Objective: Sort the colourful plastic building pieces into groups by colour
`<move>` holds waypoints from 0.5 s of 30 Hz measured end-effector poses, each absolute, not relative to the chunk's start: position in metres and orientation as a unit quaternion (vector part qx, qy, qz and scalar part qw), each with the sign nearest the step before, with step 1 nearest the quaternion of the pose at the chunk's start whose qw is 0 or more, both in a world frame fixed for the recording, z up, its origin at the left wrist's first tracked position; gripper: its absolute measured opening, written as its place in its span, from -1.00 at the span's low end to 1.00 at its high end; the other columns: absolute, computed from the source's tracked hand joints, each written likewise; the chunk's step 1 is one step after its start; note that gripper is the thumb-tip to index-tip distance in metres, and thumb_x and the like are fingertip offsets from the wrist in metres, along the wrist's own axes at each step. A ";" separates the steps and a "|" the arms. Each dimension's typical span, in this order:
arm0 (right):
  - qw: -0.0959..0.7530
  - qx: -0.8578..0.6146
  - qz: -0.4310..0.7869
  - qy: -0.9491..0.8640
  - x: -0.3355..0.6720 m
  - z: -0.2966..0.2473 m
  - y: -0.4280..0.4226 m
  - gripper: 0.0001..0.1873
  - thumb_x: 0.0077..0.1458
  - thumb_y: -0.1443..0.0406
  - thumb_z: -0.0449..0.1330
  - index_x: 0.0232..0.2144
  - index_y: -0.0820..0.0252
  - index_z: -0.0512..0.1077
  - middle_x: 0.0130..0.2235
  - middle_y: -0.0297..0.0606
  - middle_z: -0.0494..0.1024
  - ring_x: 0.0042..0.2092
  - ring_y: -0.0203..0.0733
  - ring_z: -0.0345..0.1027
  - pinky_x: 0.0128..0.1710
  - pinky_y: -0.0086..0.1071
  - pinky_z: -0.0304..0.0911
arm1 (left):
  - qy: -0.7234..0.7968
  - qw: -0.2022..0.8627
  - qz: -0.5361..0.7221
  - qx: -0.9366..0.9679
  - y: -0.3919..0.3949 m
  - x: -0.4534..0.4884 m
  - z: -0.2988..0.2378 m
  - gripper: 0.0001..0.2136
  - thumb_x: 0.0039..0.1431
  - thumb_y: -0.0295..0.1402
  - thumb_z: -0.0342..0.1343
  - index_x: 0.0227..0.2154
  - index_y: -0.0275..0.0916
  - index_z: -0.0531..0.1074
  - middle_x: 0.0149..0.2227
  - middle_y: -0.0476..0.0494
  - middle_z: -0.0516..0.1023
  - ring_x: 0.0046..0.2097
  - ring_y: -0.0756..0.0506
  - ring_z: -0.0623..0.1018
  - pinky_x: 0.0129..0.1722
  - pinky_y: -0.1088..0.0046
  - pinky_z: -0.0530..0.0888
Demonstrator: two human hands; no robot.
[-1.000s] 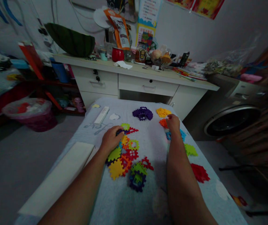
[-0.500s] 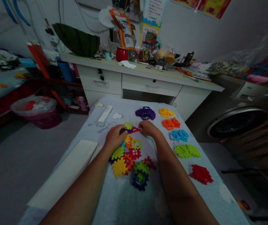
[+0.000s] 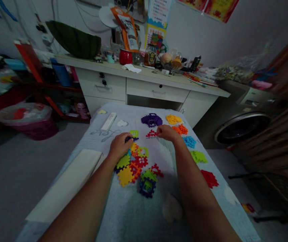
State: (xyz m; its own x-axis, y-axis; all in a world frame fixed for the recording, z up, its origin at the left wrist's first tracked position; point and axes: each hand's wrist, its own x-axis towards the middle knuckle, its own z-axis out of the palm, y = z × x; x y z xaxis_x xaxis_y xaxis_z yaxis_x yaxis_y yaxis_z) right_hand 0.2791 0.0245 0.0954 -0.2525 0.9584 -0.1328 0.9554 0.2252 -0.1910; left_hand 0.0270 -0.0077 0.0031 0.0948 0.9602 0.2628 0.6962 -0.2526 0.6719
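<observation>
My right hand (image 3: 168,133) is closed, its fingertips pinching one end of a red interlocking plastic piece (image 3: 151,133) with notched edges. My left hand (image 3: 120,146) curls over a dark purple interlocking piece (image 3: 135,138), partly hidden under the fingers. Just beyond it lies a light green square frame piece (image 3: 134,133). Towards me is a loose group of mixed pieces, among them a yellow tile (image 3: 125,176), a red window-shaped piece (image 3: 141,161) and a green frame (image 3: 143,152). A separate purple frame (image 3: 147,187) lies nearer, touching a green piece (image 3: 149,174).
Sorted piles line the cloth-covered table (image 3: 139,218): purple (image 3: 151,119), yellow (image 3: 173,119), orange (image 3: 180,129), blue (image 3: 189,142), green (image 3: 198,156) and red (image 3: 209,178). A white box (image 3: 109,121) and a long white board (image 3: 65,185) lie left. A cluttered desk (image 3: 108,69) stands behind.
My right hand has moved right with the red piece, away from my left hand, leaving a gap between the red and purple pieces. The whole view has shifted slightly.
</observation>
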 end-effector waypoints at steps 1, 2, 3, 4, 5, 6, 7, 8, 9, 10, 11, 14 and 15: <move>0.025 -0.615 0.120 -0.779 0.290 0.099 0.020 -0.88 -0.03 0.46 0.17 -0.40 0.24 0.49 -0.35 -0.28 0.54 -0.36 -0.32 0.29 -0.40 -0.49 0.04 | 0.580 0.194 0.341 0.714 -0.008 0.027 0.003 -0.71 0.11 -0.22 0.00 -0.19 -0.18 0.53 -0.08 -0.15 0.60 -0.02 -0.20 0.53 0.05 0.25 0.41; 0.043 -0.615 0.123 -0.777 0.303 0.103 0.014 -0.90 -0.03 0.44 0.17 -0.42 0.24 0.47 -0.38 -0.30 0.52 -0.37 -0.33 0.27 -0.40 -0.49 0.04 | 0.580 0.194 0.341 0.714 -0.008 0.027 0.003 -0.70 0.12 -0.21 0.00 -0.19 -0.18 0.53 -0.08 -0.16 0.60 -0.02 -0.20 0.53 0.05 0.25 0.41; 0.060 -0.616 0.126 -0.775 0.316 0.106 0.007 -0.92 -0.02 0.43 0.17 -0.43 0.23 0.46 -0.40 -0.33 0.49 -0.39 -0.34 0.24 -0.39 -0.49 0.05 | 0.580 0.195 0.341 0.714 -0.008 0.027 0.003 -0.70 0.12 -0.20 0.00 -0.18 -0.18 0.53 -0.08 -0.16 0.60 -0.01 -0.19 0.53 0.06 0.25 0.40; 0.074 -0.618 0.129 -0.772 0.329 0.108 -0.001 -0.94 -0.02 0.41 0.16 -0.45 0.23 0.45 -0.43 -0.34 0.47 -0.40 -0.34 0.22 -0.40 -0.48 0.04 | 0.580 0.196 0.341 0.714 -0.008 0.027 0.002 -0.69 0.12 -0.20 0.00 -0.18 -0.18 0.53 -0.07 -0.16 0.60 -0.01 -0.19 0.53 0.06 0.26 0.40; 0.084 -0.622 0.132 -0.767 0.344 0.109 -0.011 -0.94 -0.02 0.40 0.15 -0.45 0.23 0.44 -0.45 -0.36 0.44 -0.42 -0.35 0.20 -0.40 -0.48 0.04 | 0.579 0.196 0.341 0.714 -0.007 0.026 0.001 -0.69 0.12 -0.19 0.01 -0.17 -0.18 0.53 -0.07 -0.15 0.60 -0.01 -0.19 0.53 0.07 0.26 0.40; 0.092 -0.630 0.134 -0.759 0.358 0.110 -0.021 -0.94 -0.03 0.39 0.14 -0.45 0.23 0.43 -0.47 -0.38 0.42 -0.44 -0.35 0.19 -0.41 -0.47 0.03 | 0.578 0.196 0.343 0.714 -0.007 0.026 0.000 -0.69 0.12 -0.18 0.01 -0.17 -0.17 0.53 -0.07 -0.15 0.60 0.00 -0.18 0.53 0.08 0.27 0.39; 0.100 -0.640 0.135 -0.749 0.372 0.111 -0.033 -0.93 -0.04 0.38 0.13 -0.45 0.22 0.43 -0.49 -0.39 0.40 -0.45 -0.34 0.17 -0.41 -0.47 0.02 | 0.576 0.196 0.345 0.715 -0.006 0.026 -0.002 -0.69 0.13 -0.17 0.01 -0.17 -0.16 0.53 -0.06 -0.13 0.60 0.00 -0.17 0.52 0.08 0.28 0.39; 0.105 -0.649 0.135 -0.741 0.387 0.110 -0.045 -0.93 -0.04 0.36 0.14 -0.45 0.21 0.43 -0.49 -0.40 0.39 -0.45 -0.34 0.16 -0.42 -0.46 0.02 | 0.575 0.195 0.346 0.716 -0.005 0.025 -0.003 -0.69 0.13 -0.16 0.00 -0.17 -0.15 0.53 -0.06 -0.12 0.60 0.01 -0.16 0.52 0.09 0.30 0.39; 0.108 -0.659 0.135 -0.732 0.400 0.109 -0.059 -0.94 -0.05 0.34 0.14 -0.47 0.20 0.43 -0.50 -0.40 0.38 -0.45 -0.34 0.16 -0.42 -0.46 0.02 | 0.575 0.194 0.346 0.715 -0.005 0.025 -0.005 -0.69 0.13 -0.15 0.00 -0.18 -0.14 0.53 -0.06 -0.11 0.60 0.01 -0.16 0.52 0.08 0.31 0.39; 0.113 -0.671 0.134 -0.721 0.413 0.107 -0.072 -0.93 -0.05 0.32 0.14 -0.48 0.20 0.42 -0.51 -0.40 0.37 -0.45 -0.33 0.16 -0.43 -0.46 0.02 | 0.573 0.195 0.344 0.718 -0.004 0.024 -0.006 -0.68 0.13 -0.14 0.00 -0.17 -0.14 0.53 -0.06 -0.11 0.59 0.01 -0.16 0.52 0.08 0.32 0.39; 0.116 -0.681 0.138 -0.709 0.425 0.104 -0.086 -0.92 -0.05 0.30 0.14 -0.47 0.19 0.43 -0.51 -0.40 0.37 -0.45 -0.33 0.17 -0.43 -0.46 0.02 | 0.572 0.195 0.342 0.720 -0.003 0.024 -0.007 -0.68 0.13 -0.13 0.00 -0.17 -0.14 0.53 -0.06 -0.12 0.60 0.00 -0.16 0.52 0.07 0.32 0.39; 0.122 -0.700 0.163 -0.685 0.452 0.094 -0.126 -0.87 -0.05 0.26 0.12 -0.46 0.18 0.43 -0.52 -0.39 0.37 -0.46 -0.31 0.19 -0.44 -0.45 0.04 | 0.571 0.196 0.336 0.723 -0.003 0.023 -0.006 -0.66 0.13 -0.12 0.00 -0.17 -0.15 0.53 -0.05 -0.13 0.59 0.00 -0.16 0.52 0.07 0.33 0.39; 0.125 -0.703 0.168 -0.679 0.459 0.090 -0.137 -0.85 -0.04 0.25 0.11 -0.47 0.18 0.43 -0.52 -0.39 0.38 -0.46 -0.30 0.20 -0.44 -0.44 0.05 | 0.572 0.198 0.333 0.723 -0.003 0.023 -0.005 -0.66 0.12 -0.11 0.00 -0.17 -0.15 0.54 -0.05 -0.12 0.60 0.01 -0.16 0.52 0.07 0.33 0.39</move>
